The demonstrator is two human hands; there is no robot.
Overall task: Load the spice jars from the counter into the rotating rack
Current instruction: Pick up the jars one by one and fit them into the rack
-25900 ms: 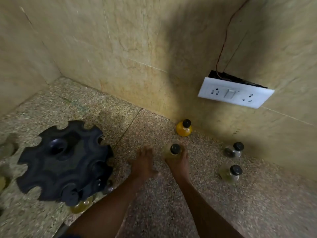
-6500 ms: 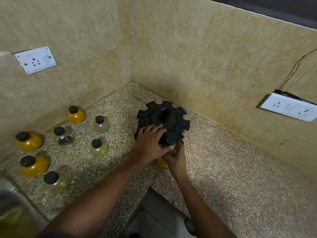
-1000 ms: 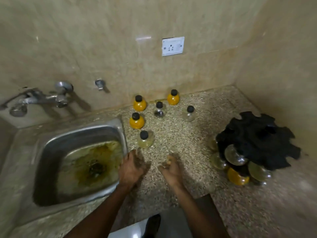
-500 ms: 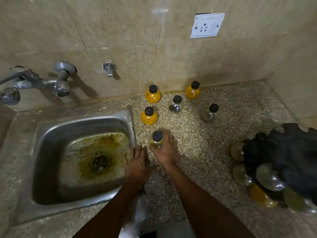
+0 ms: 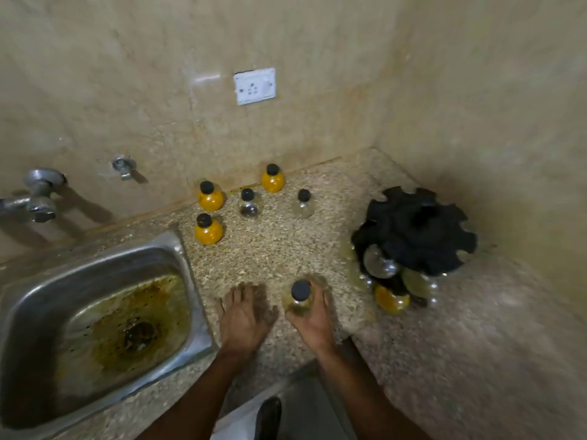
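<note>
My right hand (image 5: pixel 313 322) grips a pale yellow spice jar (image 5: pixel 299 298) with a black cap, held above the speckled counter (image 5: pixel 273 255). My left hand (image 5: pixel 244 315) hovers beside it with fingers spread, holding nothing. The black rotating rack (image 5: pixel 416 230) stands at the right near the corner, with several round jars hanging in its lower slots. Three orange jars (image 5: pixel 208 230) and two clear jars (image 5: pixel 249 203) with black caps stand near the back wall.
A stained steel sink (image 5: pixel 95 319) is set into the counter at the left, with taps (image 5: pixel 38 195) on the wall above. A white socket (image 5: pixel 254 85) sits on the tiled wall. The counter's front edge runs just below my wrists.
My right hand has lifted the pale jar from beside the sink and carried it right, toward the rack. The left hand has left the sink edge and moved along.
</note>
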